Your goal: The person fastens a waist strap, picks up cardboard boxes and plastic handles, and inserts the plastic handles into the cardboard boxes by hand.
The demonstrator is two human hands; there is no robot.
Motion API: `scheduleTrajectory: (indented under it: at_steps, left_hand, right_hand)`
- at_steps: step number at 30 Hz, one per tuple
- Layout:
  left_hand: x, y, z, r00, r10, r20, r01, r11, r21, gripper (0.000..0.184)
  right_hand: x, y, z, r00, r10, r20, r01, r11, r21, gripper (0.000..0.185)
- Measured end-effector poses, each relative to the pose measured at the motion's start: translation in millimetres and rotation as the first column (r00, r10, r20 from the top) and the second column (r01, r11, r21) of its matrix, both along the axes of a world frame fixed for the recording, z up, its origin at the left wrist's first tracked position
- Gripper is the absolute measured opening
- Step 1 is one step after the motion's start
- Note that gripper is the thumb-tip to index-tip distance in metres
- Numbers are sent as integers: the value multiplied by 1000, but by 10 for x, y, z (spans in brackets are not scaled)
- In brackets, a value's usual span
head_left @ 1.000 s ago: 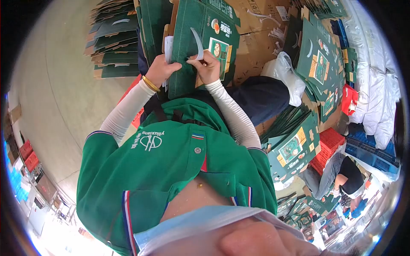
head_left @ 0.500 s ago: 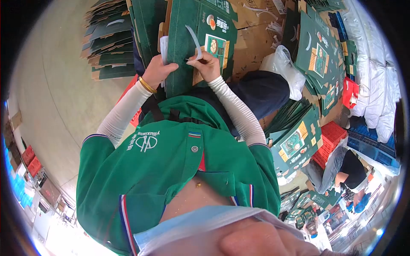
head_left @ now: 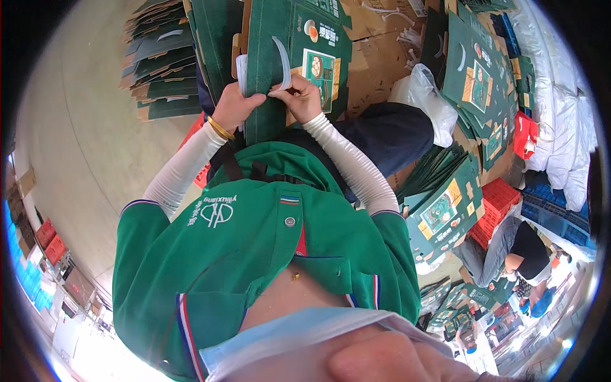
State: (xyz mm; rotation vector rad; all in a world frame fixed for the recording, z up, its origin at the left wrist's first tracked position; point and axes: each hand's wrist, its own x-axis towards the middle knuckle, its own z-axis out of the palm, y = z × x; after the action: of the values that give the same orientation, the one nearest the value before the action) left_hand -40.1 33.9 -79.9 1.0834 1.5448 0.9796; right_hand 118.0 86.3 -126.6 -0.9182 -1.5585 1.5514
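Observation:
A printed dark green cardboard carton (head_left: 262, 124) stands upright in front of my lap, its face showing a food picture and white lettering. My left hand (head_left: 234, 107) is closed on the carton's left edge, thumb lying on the green side. White strips (head_left: 242, 71) show beside that hand; whether its fingers hold them too is hidden. Against the same green panel curves a white plastic carry handle (head_left: 282, 60), its upper end at the panel. My right hand (head_left: 304, 99) pinches the handle's lower end, fingertips at the panel close to my left thumb.
Stacked flat green cartons (head_left: 167, 60) lie at the left, more cartons (head_left: 474, 83) at the right. Loose white handles (head_left: 388, 13) lie on brown cardboard. A clear plastic bag (head_left: 425, 105) touches my right leg. Red crates (head_left: 493, 207) and a co-worker (head_left: 519, 254) are at lower right.
My right hand has moved slightly left, bringing the handle's lower end nearer my left thumb. My left hand keeps its grip on the carton's edge.

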Motion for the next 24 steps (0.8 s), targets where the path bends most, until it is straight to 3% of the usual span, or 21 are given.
scheduleTrajectory:
  at_steps: [2,4,5,7,9,11,15,19,21,23,24]
  left_hand:
    - [9,-4,45,1000,-14,-19,14,1000,-9,21]
    - [18,5,84,999,-27,-29,26,1000,-13,21]
    - [26,12,112,999,-30,-41,30,1000,-5,21]
    - [45,4,141,998,-33,-50,33,999,-1,21]
    - [43,15,155,999,-35,-39,37,998,57,21]
    - [15,17,131,999,-42,-24,43,999,30,21]
    - [-3,20,118,997,-64,43,64,998,-14,21]
    - [-18,19,79,982,-3,188,12,999,-49,20]
    - [-3,52,165,976,39,216,-5,988,-155,20]
    - [14,119,403,952,61,298,-13,987,-161,21]
    - [-33,168,442,925,106,365,-39,982,-186,23]
  right_hand:
    - [64,73,82,998,55,4,-54,997,-52,11]
    - [141,156,152,981,137,-136,-174,933,-316,13]
    - [151,158,95,981,139,-132,-175,933,-315,13]
    - [145,128,-7,996,88,-11,-89,990,-108,13]
    - [92,73,11,996,69,-58,-71,997,-37,12]
    - [7,28,-64,1000,-6,-13,8,988,154,10]
    - [36,84,-131,991,101,-91,-107,992,-69,8]
    - [101,136,100,990,49,-134,-48,999,7,8]
    - [105,132,83,973,12,-229,-43,991,-129,7]
    - [104,173,136,986,9,-167,-17,999,-47,4]
    - [124,194,168,957,-27,-289,-28,983,-183,6]
